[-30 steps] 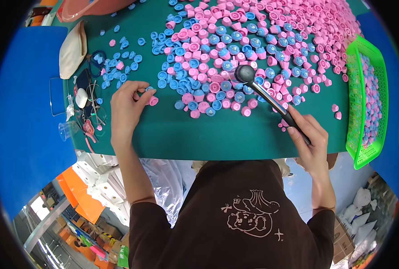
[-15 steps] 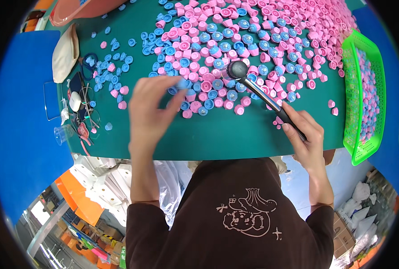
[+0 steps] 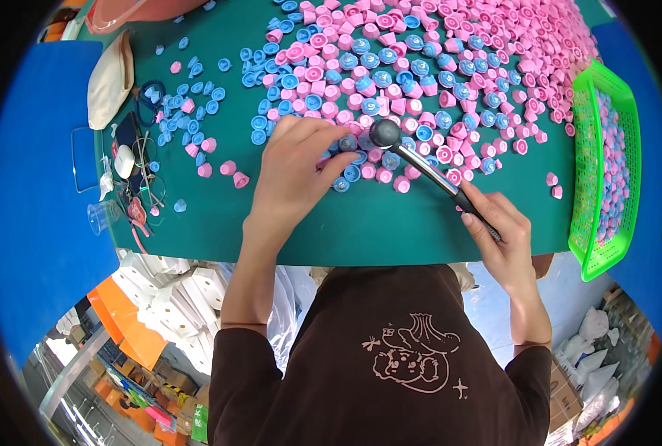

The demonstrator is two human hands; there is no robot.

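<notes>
My right hand (image 3: 506, 232) grips the dark handle of a hammer (image 3: 434, 171) with a silver shaft and a rounded black head. The head hovers over small parts, close to my left fingertips. Thumb and forefinger of my left hand (image 3: 295, 165) are closed around a small blue frilled cap (image 3: 348, 143) at the near edge of the pile. What lies beneath that cap is hidden. Around it lie pink tapered cups (image 3: 384, 175) and more blue caps (image 3: 352, 173). Several cups farther off carry a blue top (image 3: 381, 79), like little cupcakes.
A heap of pink cups (image 3: 547, 44) covers the far right. At the right edge stands a green basket (image 3: 580, 178) holding pink and blue pieces. On the left lie loose blue caps (image 3: 169, 123), a beige pouch (image 3: 112, 78), glasses, pliers (image 3: 137, 223) and a clear cup (image 3: 102, 215).
My left hand has moved right, its fingertips now beside the hammer head. The hammer head has come slightly nearer and left. Two pink cups now show where my left hand was.
</notes>
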